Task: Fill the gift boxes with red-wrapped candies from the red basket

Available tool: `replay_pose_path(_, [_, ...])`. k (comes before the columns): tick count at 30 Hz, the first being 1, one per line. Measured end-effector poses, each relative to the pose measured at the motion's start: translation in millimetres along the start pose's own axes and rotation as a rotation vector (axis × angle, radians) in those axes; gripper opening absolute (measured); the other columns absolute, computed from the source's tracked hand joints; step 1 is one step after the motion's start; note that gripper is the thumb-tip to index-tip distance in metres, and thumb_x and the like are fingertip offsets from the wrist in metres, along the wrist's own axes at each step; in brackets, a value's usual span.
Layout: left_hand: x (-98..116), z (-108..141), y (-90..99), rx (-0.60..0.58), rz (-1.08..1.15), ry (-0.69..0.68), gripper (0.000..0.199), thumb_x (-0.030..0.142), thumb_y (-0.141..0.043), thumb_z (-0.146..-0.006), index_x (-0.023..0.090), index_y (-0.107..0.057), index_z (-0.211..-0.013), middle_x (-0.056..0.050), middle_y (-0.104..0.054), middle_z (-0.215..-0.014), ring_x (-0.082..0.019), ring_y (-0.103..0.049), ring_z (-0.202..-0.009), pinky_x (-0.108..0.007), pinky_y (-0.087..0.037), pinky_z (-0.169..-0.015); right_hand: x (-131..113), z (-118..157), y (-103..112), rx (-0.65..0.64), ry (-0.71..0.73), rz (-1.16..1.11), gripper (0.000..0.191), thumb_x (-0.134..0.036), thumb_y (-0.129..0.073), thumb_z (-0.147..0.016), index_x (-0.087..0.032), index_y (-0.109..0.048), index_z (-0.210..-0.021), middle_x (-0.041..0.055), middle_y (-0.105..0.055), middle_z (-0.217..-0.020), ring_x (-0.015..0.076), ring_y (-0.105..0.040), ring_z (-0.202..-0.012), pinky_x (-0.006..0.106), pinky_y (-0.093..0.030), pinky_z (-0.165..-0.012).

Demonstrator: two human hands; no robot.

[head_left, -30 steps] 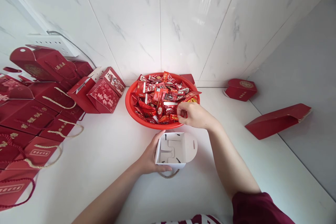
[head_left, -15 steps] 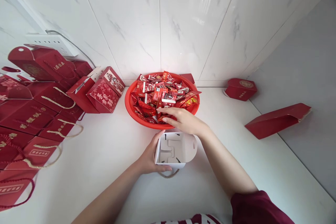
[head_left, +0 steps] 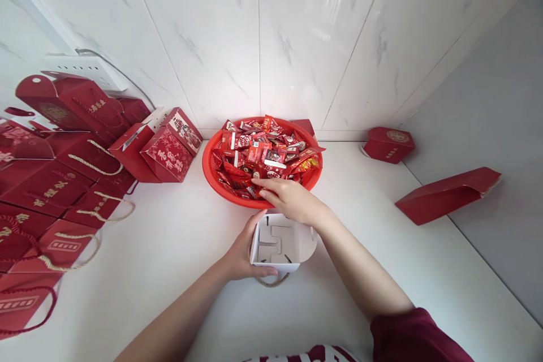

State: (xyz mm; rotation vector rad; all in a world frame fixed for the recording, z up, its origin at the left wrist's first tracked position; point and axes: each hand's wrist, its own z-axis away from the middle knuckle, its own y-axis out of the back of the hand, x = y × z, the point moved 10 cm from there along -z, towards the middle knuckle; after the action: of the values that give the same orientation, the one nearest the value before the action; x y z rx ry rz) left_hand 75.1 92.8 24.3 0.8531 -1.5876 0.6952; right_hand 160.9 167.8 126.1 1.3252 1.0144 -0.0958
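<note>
An open box (head_left: 278, 243) with a white inside and a rope handle stands on the white counter, its flap out to the right. My left hand (head_left: 247, 251) is wrapped round its left side. Beyond the box is a red plastic basket (head_left: 212, 178) heaped with small red-wrapped sweets (head_left: 258, 150). My right hand (head_left: 286, 198) reaches over the basket's near rim, fingertips at the sweets. Its thumb and fingers are close together; whether a sweet is between them is too small to tell.
Several red gift boxes (head_left: 51, 189) with rope handles are stacked at the left, near a wall socket (head_left: 87, 70). At the right lie a small red box (head_left: 389, 145) and a longer one (head_left: 449, 195). A tiled wall stands behind.
My right hand has drawn back slightly toward the box, and its fingers have shifted a little to the left over the sweets. My left hand and the box have stayed put.
</note>
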Motion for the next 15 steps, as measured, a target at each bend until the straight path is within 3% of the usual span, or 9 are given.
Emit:
replay_pose_path(6, [-4.6,0.4,2.5,0.011,-0.031,0.028,0.119,0.036,-0.091,-0.058,0.029,-0.022,-0.154,-0.018,-0.036,-0.153,-0.043,-0.037,-0.139,-0.060,-0.036,-0.109,6.9,-1.1,-17.2,-0.124,-0.024,0.112,0.059,-0.056,-0.032,-0.102,-0.025,-0.042,-0.151,0.0108,-0.035,-0.159,0.0344,-0.037,-0.144,0.052,-0.037,-0.112])
replay_pose_path(11, [-1.0,1.3,0.7,-0.005,0.000,0.006,0.118,0.035,-0.090,-0.060,0.036,-0.020,-0.154,-0.015,-0.031,-0.157,-0.043,-0.035,-0.141,-0.062,-0.035,-0.110,13.4,-0.8,-6.6,-0.134,-0.020,-0.047,0.056,-0.051,-0.030,-0.104,-0.024,-0.041,-0.152,0.0073,-0.035,-0.159,0.0272,-0.030,-0.148,0.047,-0.030,-0.119])
replay_pose_path(15, [-3.6,2.9,1.4,0.000,-0.006,0.042,0.119,0.033,-0.090,-0.061,0.038,-0.018,-0.155,-0.013,-0.033,-0.157,-0.042,-0.034,-0.142,-0.062,-0.035,-0.110,15.2,3.9,7.5,-0.145,0.018,-0.172,0.048,-0.042,-0.040,-0.103,-0.026,-0.046,-0.148,0.0029,-0.039,-0.157,0.0253,-0.027,-0.149,0.046,-0.025,-0.122])
